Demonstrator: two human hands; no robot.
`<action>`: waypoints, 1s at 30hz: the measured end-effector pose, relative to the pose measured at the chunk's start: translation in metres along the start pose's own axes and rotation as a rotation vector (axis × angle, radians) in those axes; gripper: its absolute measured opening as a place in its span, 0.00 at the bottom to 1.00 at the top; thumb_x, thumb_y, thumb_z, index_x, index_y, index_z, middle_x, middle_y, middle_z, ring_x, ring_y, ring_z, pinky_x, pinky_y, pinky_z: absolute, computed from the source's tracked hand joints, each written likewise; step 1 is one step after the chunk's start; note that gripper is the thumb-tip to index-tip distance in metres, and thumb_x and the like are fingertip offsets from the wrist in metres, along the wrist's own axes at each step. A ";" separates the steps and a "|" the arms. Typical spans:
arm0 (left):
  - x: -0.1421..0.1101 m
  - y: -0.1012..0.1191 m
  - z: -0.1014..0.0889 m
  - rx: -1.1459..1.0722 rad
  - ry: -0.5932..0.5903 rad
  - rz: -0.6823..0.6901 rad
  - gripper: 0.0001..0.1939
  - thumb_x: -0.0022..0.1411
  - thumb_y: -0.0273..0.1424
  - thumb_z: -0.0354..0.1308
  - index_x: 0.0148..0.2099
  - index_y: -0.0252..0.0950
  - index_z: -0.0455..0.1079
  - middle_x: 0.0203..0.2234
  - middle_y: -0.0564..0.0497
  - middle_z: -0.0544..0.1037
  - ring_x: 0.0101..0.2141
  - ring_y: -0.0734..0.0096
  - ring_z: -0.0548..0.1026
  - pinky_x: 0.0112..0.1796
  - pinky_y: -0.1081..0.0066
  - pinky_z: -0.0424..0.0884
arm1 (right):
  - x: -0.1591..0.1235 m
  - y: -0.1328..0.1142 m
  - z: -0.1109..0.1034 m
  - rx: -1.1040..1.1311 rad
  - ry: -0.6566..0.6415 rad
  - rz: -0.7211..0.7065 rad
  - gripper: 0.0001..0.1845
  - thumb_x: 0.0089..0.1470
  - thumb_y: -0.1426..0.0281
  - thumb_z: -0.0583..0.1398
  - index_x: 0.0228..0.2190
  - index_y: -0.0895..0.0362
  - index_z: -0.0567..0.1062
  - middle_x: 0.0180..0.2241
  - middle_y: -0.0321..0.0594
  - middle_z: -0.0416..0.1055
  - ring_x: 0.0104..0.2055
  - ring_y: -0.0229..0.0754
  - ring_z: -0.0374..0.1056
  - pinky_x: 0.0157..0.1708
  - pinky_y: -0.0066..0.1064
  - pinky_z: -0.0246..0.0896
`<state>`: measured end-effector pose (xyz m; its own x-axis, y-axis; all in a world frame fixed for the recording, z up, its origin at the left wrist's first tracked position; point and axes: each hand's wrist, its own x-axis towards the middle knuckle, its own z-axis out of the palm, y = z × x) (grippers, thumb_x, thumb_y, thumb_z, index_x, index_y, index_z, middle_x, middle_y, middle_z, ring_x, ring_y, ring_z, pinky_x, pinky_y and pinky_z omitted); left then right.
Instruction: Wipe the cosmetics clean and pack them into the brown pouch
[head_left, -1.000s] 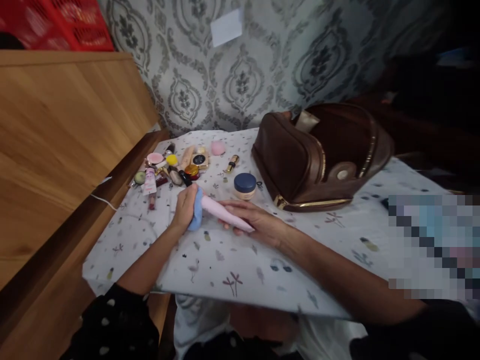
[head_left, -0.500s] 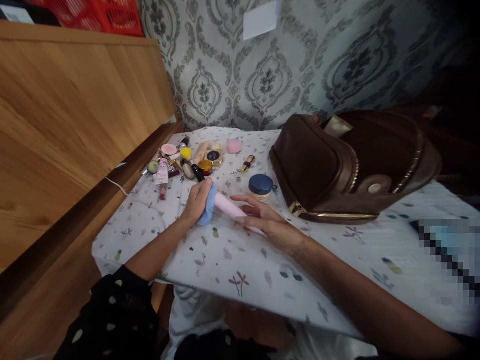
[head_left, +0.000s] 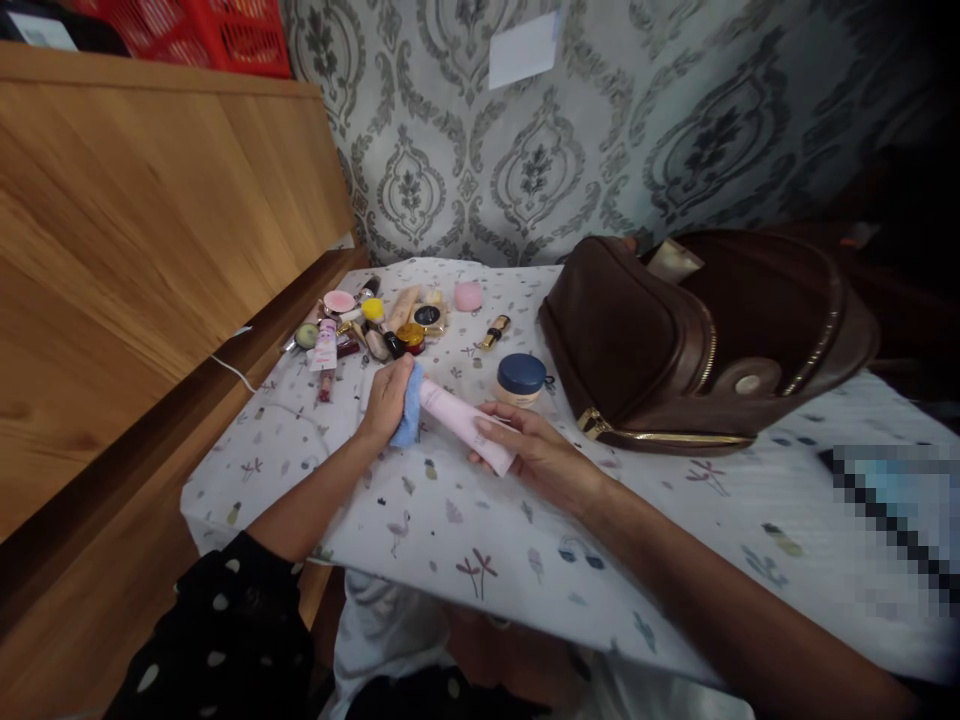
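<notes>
Tube (head_left: 452, 411) above the table (head_left: 502, 525) is slanting rightward toward us, our right hand (head_left: 551, 455) is gripping its near end and our left hand (head_left: 383, 405) is holding cloth (head_left: 409, 418) against its far end.

– Hands?
– Two: one left hand (head_left: 387, 405), one right hand (head_left: 541, 452).
– Articles at them?
– One pink tube (head_left: 456, 418), one blue cloth (head_left: 409, 410).
– Identifiable apart from the cosmetics pile (head_left: 375, 343)?
– One brown bag (head_left: 626, 350), one blue-lidded jar (head_left: 522, 376), one pink rounded item (head_left: 468, 296), one gold-and-black stick (head_left: 496, 332).
– Pile count?
– Overlapping; total undeterminable.
</notes>
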<state>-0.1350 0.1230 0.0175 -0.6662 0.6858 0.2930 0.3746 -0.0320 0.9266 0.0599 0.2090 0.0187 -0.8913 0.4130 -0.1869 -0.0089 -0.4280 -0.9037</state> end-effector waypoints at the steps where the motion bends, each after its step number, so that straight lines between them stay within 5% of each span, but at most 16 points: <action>1: 0.001 -0.001 0.000 0.002 0.001 0.007 0.25 0.66 0.48 0.47 0.26 0.35 0.68 0.20 0.53 0.70 0.25 0.71 0.67 0.29 0.71 0.65 | 0.000 0.000 0.000 0.015 0.006 0.005 0.18 0.48 0.62 0.69 0.38 0.56 0.72 0.29 0.38 0.73 0.25 0.37 0.71 0.22 0.26 0.66; 11: 0.000 0.002 -0.001 -0.054 0.005 0.027 0.25 0.64 0.49 0.50 0.25 0.35 0.69 0.20 0.53 0.71 0.25 0.72 0.67 0.29 0.73 0.65 | 0.001 -0.001 -0.001 -0.013 -0.027 0.025 0.25 0.43 0.56 0.70 0.37 0.58 0.72 0.31 0.38 0.72 0.26 0.37 0.71 0.24 0.26 0.65; 17: 0.002 0.005 -0.001 -0.056 0.073 -0.064 0.26 0.62 0.52 0.52 0.25 0.34 0.69 0.18 0.54 0.70 0.23 0.72 0.67 0.28 0.73 0.63 | -0.005 0.005 0.003 -0.836 0.155 -0.404 0.30 0.45 0.61 0.68 0.50 0.54 0.71 0.42 0.42 0.72 0.44 0.48 0.69 0.42 0.39 0.66; 21: 0.000 0.008 0.000 -0.043 0.074 -0.074 0.27 0.62 0.53 0.52 0.25 0.35 0.69 0.19 0.53 0.71 0.24 0.71 0.68 0.29 0.73 0.64 | -0.008 0.012 0.006 -1.143 0.231 -0.488 0.25 0.49 0.71 0.61 0.51 0.53 0.69 0.47 0.44 0.71 0.44 0.48 0.70 0.43 0.40 0.66; 25: -0.001 0.009 0.000 -0.054 0.058 -0.065 0.29 0.63 0.56 0.49 0.26 0.35 0.70 0.21 0.52 0.73 0.26 0.70 0.69 0.30 0.72 0.65 | -0.008 0.012 0.006 -1.113 0.244 -0.524 0.22 0.50 0.73 0.58 0.49 0.55 0.69 0.44 0.44 0.73 0.41 0.46 0.71 0.41 0.37 0.65; 30: 0.000 0.008 -0.001 -0.083 0.033 -0.043 0.27 0.61 0.55 0.53 0.25 0.36 0.69 0.19 0.53 0.70 0.25 0.70 0.67 0.28 0.71 0.64 | -0.012 0.006 0.008 -0.906 0.113 -0.421 0.17 0.56 0.63 0.58 0.45 0.58 0.72 0.32 0.39 0.73 0.32 0.42 0.68 0.34 0.34 0.64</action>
<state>-0.1328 0.1224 0.0254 -0.7021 0.6635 0.2585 0.2910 -0.0641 0.9546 0.0664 0.1948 0.0187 -0.8465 0.4838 0.2222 0.0768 0.5239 -0.8483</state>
